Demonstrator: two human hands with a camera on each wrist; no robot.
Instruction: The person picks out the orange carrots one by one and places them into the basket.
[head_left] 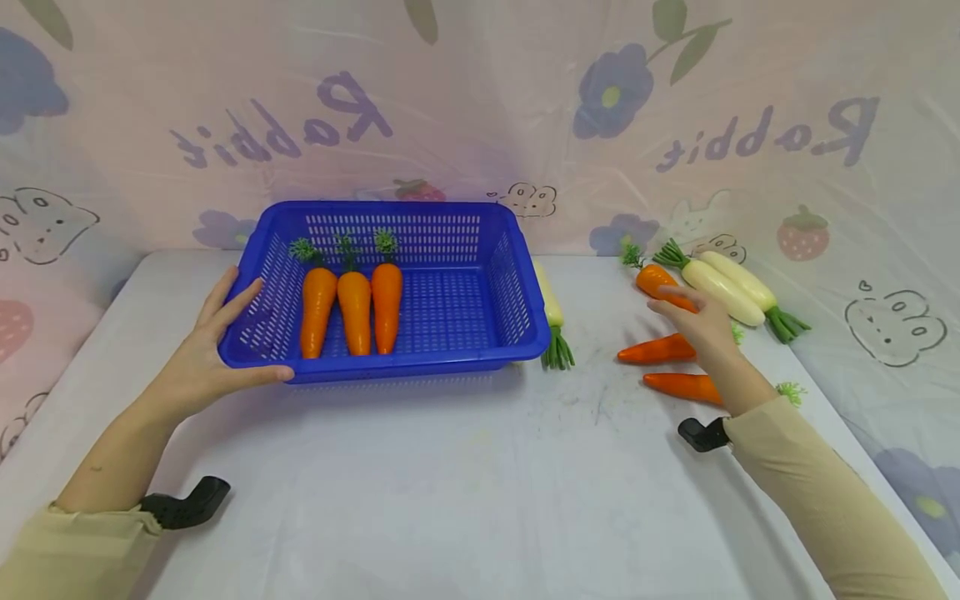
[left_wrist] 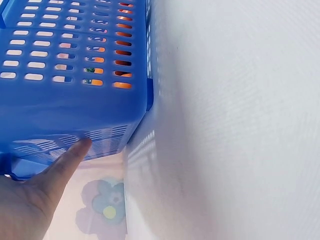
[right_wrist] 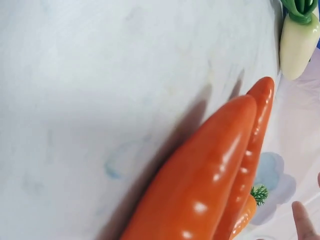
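Head view: blue basket (head_left: 420, 364) stands left of centre, three carrots (head_left: 356, 312) inside; left hand (head_left: 195, 358), fingers spread straight, touches its left end; right hand (head_left: 701, 321), fingers extended, grips nothing near the far loose carrot (head_left: 658, 282); two radishes (head_left: 722, 292) lie right of that carrot.

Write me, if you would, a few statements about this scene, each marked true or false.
1. Three carrots lie in the blue basket. True.
2. One radish lies beside the basket, apart from the other two radishes. True.
3. The left grip is on a carrot. False: it is at the basket's left end.
4. Three more carrots lie outside the basket. True.
5. The basket holds a radish. False: all three radishes lie on the table.
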